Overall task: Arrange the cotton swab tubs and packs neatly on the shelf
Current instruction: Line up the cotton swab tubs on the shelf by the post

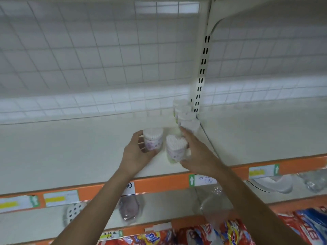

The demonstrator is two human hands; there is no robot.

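Shop shelving here: a white shelf (70, 156) with a wire grid back (88, 59), an orange price strip (159, 183) along the front edge, and a slotted upright (201, 71) on the right.

Both arms reach up onto the shelf. The left hand (136, 154) is wrapped round a round tub (153, 138) of cotton swabs, fingers curled behind it and thumb at the front, with the tub upright near the front-middle of the shelf. Just to its right, the right hand (196, 156) grips a heart-shaped tub (176, 147), thumb low at the front and fingers up along its right side. The two tubs sit close together, with a small gap between them.

Behind the right hand's fingers there's a row of tubs (184, 114) running back toward the upright. They're pretty blurry, so I can't count them properly, and I can't tell whether the fingertips touch the nearest one.

Below, the next shelf down has some clear plastic packs (215, 206), and right at the bottom there's a bunch of red and blue packets (203, 234).
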